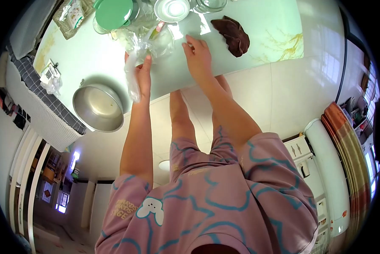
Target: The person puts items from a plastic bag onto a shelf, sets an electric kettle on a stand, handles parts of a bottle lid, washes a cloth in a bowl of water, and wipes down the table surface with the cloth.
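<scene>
My left hand (144,78) is closed on a clear plastic bag (133,82), near the front edge of the table (173,76). The bag's gathered end hangs down along my palm, and its fuller part spreads over the table with something pale inside that I cannot make out. To the right, my right hand (198,57) is over the table with its fingers loosely bent and apart, nothing visible in them. A crumpled dark brown cloth (234,37) lies to the right of that hand.
A metal pot (97,108) stands at the table's left front edge. Along the back are a green lid (113,12), a white-rimmed bowl (172,9), a glass dish (212,4) and a clear basket (73,19). A small plastic-wrapped item (51,78) lies at the left.
</scene>
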The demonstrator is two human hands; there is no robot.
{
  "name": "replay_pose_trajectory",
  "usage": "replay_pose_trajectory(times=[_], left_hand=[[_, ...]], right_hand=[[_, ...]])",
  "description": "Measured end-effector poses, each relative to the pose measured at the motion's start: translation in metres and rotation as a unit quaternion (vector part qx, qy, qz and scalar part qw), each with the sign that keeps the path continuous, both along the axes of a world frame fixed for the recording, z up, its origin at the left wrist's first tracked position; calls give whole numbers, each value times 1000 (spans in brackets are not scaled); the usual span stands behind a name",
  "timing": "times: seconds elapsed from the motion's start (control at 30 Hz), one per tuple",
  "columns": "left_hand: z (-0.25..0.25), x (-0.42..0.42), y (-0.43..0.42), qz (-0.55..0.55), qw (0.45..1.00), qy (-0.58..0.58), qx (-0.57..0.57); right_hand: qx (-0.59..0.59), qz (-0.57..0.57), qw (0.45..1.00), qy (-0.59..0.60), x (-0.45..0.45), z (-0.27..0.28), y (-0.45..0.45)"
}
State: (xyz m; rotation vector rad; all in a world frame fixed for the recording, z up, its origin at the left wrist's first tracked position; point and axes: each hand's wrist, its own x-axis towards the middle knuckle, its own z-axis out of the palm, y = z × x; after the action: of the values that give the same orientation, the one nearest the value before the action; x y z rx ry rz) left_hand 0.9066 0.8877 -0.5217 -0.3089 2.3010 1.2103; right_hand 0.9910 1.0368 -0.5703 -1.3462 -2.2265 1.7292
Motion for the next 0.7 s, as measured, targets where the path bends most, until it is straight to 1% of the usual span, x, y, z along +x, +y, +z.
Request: replay_pose_trajectory(times=[0.03, 0.07, 0.1, 0.13, 0.17, 0.2, 0.23, 0.37, 0.43, 0.47, 0.5, 0.53, 0.57, 0.63, 0.7], left_hand=[[5, -1, 2, -3, 1000, -4, 28], [3, 1, 0, -4, 1000, -5, 28], [1, 2, -2, -1, 1000, -8, 5], [-1, 2, -3, 2, 1000, -10, -18], [-2, 2, -4, -1, 1000, -10, -18], [-2, 2, -4, 5, 1000, -13, 16], [-1, 3, -4, 11, 999, -16, 49], [-2, 2, -4, 13, 999, -13, 36], [-7, 2, -4, -3, 1000, -19, -17], [-7, 1, -3, -4, 1000, -20, -18], [-7, 0, -2, -17, 1000, -6, 11], [-6, -2, -1, -29, 999, 7, 40], [-10, -2, -3, -30, 999, 6, 39], [-17, -2, -7, -32, 999, -3, -18], [-11, -2, -2, -34, 999, -9, -10]], right_hand=[[0, -2, 1000, -2, -9, -1, -3], [-42, -26, 999, -4, -16, -5, -5], [-82, -51, 995, -5, -23, -8, -7], [-82, -54, 995, -6, -28, -10, -8], [-105, -63, 992, -8, -31, -14, -10], [-129, -71, 989, -11, -35, -19, -12], [-129, -73, 989, -11, -39, -23, -12], [-100, -73, 992, -27, -48, -30, -18], [-88, -64, 993, -40, -56, -25, -20], [-68, -79, 994, -36, -62, -27, -24], [-49, -93, 994, -33, -66, -29, -28], [-50, -94, 994, -34, -67, -31, -30], [-73, -98, 992, -31, -70, -31, -31], [-98, -102, 990, -29, -72, -31, -33], [-15, -49, 998, -22, -73, -40, -35]])
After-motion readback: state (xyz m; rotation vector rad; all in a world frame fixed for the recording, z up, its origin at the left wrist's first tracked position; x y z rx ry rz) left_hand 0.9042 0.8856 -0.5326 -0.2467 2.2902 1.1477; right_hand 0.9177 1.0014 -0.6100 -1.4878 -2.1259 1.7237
